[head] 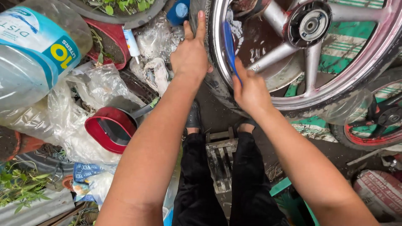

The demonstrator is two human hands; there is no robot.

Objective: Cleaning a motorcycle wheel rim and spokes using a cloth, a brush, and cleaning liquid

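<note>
Fingers of the right hand (250,90) are curled tight around a blue brush (229,47), and its tip is pressed against the shiny rim (293,102) of a wheel (310,54). Fingers of the left hand (190,54) lie flat and close together on the black tyre (200,16), with the thumb out to the side, so this hand holds nothing and just keeps the wheel steady. The wheel stands upright in front of the person's knees, leaning a little, with silver spokes (312,69) running to a dark hub (310,25). White foam and pink stains show on the rim near the brush, so I think the scrubbing step is going on now, and much of the rim looks dirty yet. The next move, I judge, calls for a firm grip on the brush and a steady left hand, so the wheel does not roll while the bristles rub along the rim. Down low, the person's black trousers (197,175) and shoes sit over a small wooden stool (220,155). Off to the left lie a red dipper (111,127), clear plastic bags (71,121), a big water bottle (33,54) and a small white tube (132,44). A second wheel with a red rim (368,125) sits behind on the right.
</note>
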